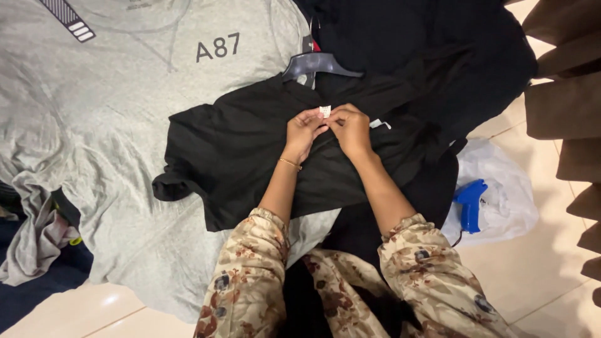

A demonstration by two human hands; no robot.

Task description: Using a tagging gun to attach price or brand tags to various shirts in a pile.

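**Labels and packaging around the black garment**

We see one small white tag, roughly rectangular, just above the centre of the frame, pinched between the fingertips of our left hand and right hand over a black shirt. In the upper left, a grey shirt carries dark printed lettering on its chest and a dark striped patch near the top edge. At right of centre, a crumpled white plastic bag lies on the floor.
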